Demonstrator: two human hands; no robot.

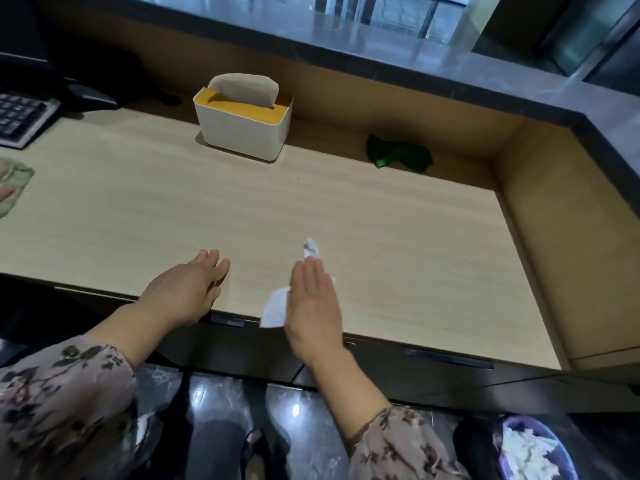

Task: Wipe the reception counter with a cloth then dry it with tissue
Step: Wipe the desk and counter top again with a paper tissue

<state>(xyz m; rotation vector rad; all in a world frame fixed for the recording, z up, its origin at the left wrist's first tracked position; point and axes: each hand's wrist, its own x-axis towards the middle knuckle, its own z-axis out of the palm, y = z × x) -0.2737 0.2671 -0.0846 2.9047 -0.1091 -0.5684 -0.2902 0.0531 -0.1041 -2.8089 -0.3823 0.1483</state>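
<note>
My right hand [313, 303] lies flat with straight fingers on a white tissue [275, 308], pressing it onto the light wooden counter [398, 244] near the front edge. Bits of the tissue stick out past the fingertips and to the left of the palm. My left hand [188, 289] rests open on the counter's front edge, fingers relaxed, holding nothing. A white tissue box [242, 124] with a yellow top and a sheet sticking up stands at the back. A pale green cloth [14, 185] lies at the far left edge of the counter.
A crumpled green item [398, 155] lies at the back right by the raised wall. A keyboard [20, 117] and a dark monitor base sit at the back left. On the dark floor at the lower right stands a bin [533, 448] holding used tissues.
</note>
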